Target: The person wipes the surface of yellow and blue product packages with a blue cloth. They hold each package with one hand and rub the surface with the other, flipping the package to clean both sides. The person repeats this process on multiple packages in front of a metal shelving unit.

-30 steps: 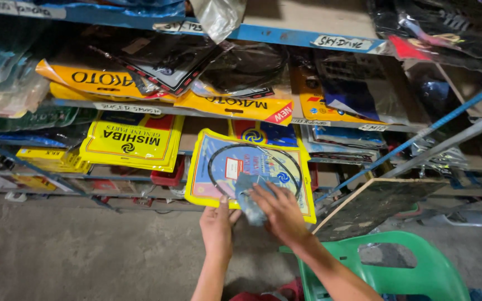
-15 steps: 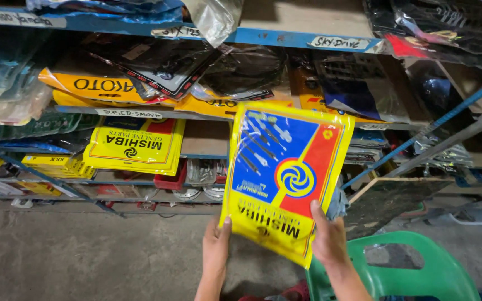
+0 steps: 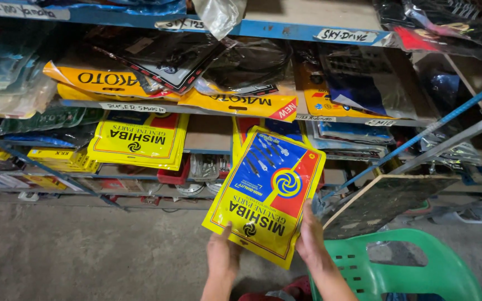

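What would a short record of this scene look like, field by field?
place: shelves stacked with flat packets, concrete floor below
held: packet, yellow with a blue and red panel, tilted, print upside down
left hand: grips the packet's lower edge
right hand: grips its lower right side
nearby: green chair at lower right
on shelf: similar yellow packets to the left

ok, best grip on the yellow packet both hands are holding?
Pinch the yellow packet at its lower corners, from below. It is flat, thin and tilted, printed face up; left hand and right hand already sit there, with shelves crowding its top.
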